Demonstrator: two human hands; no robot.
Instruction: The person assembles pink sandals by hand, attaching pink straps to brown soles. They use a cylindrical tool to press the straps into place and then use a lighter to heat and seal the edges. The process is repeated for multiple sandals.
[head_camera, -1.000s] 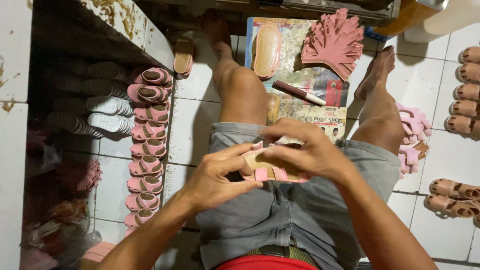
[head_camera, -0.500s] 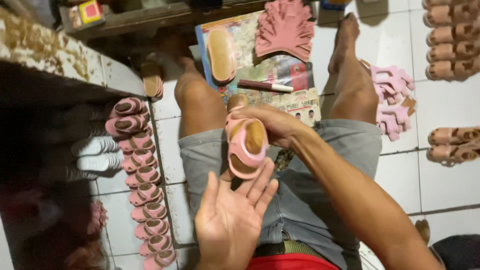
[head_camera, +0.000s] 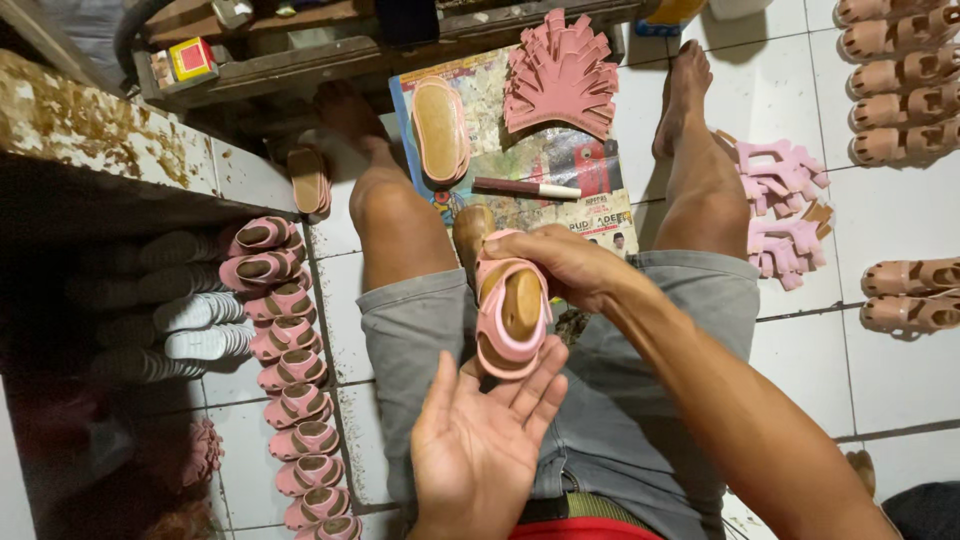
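1. Pink strap over a tan insole: a small sandal (head_camera: 510, 318) sits above the person's lap, sole side away from the camera, so the footbed faces up for checking.
2. Right hand (head_camera: 562, 262) pinches the sandal at its toe end, fingers closed over the upper edge; this grip leaves the strap and heel end exposed.
3. Left hand (head_camera: 487, 440) lies palm up with fingers spread, fingertips touching the sandal's heel end, placed to receive or support it rather than clamp it.
4. Finished pink sandals (head_camera: 290, 370) stand in a single row on the tiled floor along the left side, beside a low shelf, toes aligned, apparently for counting or drying.
5. Printed sheet (head_camera: 520, 180) lies on the floor between the feet, carrying a loose tan sole (head_camera: 441, 128), a fan of cut pink uppers (head_camera: 560, 75) and a slim tool (head_camera: 525, 187), all within arm's reach.
6. Loose pink strap pieces (head_camera: 780, 205) are heaped on the floor beside the right leg; tan sandals (head_camera: 900, 70) line the right edge.
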